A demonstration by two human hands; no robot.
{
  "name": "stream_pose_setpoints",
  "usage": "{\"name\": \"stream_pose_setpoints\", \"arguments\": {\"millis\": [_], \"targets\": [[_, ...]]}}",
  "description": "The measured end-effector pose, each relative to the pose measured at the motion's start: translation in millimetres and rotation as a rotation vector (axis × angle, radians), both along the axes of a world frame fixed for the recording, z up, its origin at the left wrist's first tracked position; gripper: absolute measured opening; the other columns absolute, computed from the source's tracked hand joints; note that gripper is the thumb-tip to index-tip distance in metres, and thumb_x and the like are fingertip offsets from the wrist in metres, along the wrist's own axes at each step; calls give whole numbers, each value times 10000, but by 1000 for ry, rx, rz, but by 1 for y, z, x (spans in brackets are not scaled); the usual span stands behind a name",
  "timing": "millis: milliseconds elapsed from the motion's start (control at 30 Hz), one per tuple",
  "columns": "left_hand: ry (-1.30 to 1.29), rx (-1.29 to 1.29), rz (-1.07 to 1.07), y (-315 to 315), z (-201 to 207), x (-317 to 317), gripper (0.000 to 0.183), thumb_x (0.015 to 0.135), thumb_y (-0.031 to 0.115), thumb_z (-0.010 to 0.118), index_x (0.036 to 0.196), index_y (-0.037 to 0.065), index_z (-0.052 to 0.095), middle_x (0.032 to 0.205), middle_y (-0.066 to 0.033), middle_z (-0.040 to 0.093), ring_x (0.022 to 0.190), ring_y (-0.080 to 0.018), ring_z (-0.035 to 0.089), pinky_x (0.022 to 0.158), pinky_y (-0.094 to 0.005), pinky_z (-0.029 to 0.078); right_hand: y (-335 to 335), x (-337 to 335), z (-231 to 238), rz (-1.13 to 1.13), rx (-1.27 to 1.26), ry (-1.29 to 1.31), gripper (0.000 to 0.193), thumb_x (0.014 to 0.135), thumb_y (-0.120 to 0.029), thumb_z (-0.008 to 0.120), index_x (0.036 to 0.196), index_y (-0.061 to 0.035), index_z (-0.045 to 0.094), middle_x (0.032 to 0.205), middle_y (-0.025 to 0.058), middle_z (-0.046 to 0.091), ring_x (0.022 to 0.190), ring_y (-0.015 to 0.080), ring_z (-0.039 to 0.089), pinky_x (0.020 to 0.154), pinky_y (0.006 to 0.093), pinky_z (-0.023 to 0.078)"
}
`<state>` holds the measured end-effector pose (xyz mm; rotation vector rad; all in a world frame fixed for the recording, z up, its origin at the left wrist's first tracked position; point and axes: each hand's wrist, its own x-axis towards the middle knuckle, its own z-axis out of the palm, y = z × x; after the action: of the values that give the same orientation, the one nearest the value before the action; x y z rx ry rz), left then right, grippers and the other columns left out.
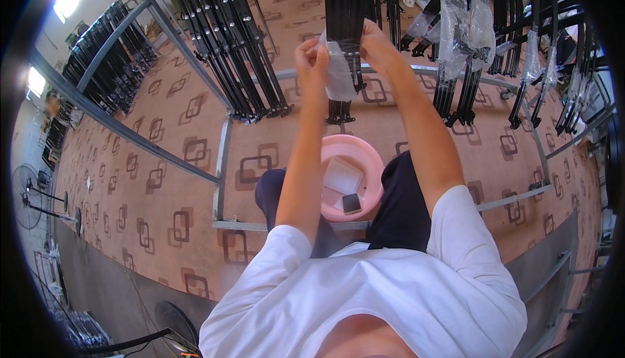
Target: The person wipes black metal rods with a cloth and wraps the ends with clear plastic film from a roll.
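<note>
In front of me hangs a bundle of black metal bars point(345, 6), upright, with a clear plastic sleeve point(338, 74) lying against its lower part. My left hand point(312, 59) is at the bundle's left side, thumb and fingers closed on the edge of the plastic. On the opposite side my right hand point(376, 46) grips the bars, its fingertips partly hidden behind them. Below, between my knees, a pink basin point(372, 162) holds a stack of clear plastic pieces point(342, 175) and a small dark block point(351, 203).
More black bars point(221, 39) hang at the left, and others wrapped in plastic point(454, 32) hang at the right. A grey metal frame point(221, 162) runs around me near the patterned floor. A standing fan point(27, 195) is at the far left, and rows of black bars point(104, 58) stand behind.
</note>
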<state>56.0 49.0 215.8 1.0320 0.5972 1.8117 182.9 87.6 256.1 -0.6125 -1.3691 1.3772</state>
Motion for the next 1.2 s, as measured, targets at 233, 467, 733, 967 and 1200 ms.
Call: {"name": "stream_pose_setpoints", "arguments": {"millis": [233,467,733,967,1200], "targets": [[342,-94,-415,9,22,-46,326,759,248,618,1030,123,487,910,-6,547,853,-117,485,748,-270,363,-24,-10,15,89,-8,-22,208,834,-63,470,1040,-57,497,910,36,566,812,114,566,687,249,478],[279,-45,-547,12,21,-46,333,769,249,611,1045,121,475,897,-8,559,844,-107,495,759,-253,350,-53,-21,-15,-280,233,-85,382,741,-160,634,1065,-37,475,950,44,561,820,115,540,720,243,446],[277,-46,-507,20,-3,-30,389,796,263,588,1115,87,454,957,-34,564,845,-115,525,677,-227,413,-52,-12,-20,-426,277,-281,402,603,-47,698,972,-25,540,856,60,595,779,130,547,695,256,432],[-27,-150,-714,25,-14,-43,477,775,333,601,1137,68,439,1012,-43,545,932,-146,516,771,-283,419,-62,-17,-24,-541,318,-261,280,644,-30,675,900,-14,561,770,26,598,674,79,534,619,226,435],[642,72,-500,-3,0,-50,658,645,264,733,1154,23,391,1005,-51,529,923,-132,504,799,-281,407,-58,-8,-27,-565,268,-219,254,626,-24,673,864,-20,585,745,36,605,656,93,537,612,236,432]]}}
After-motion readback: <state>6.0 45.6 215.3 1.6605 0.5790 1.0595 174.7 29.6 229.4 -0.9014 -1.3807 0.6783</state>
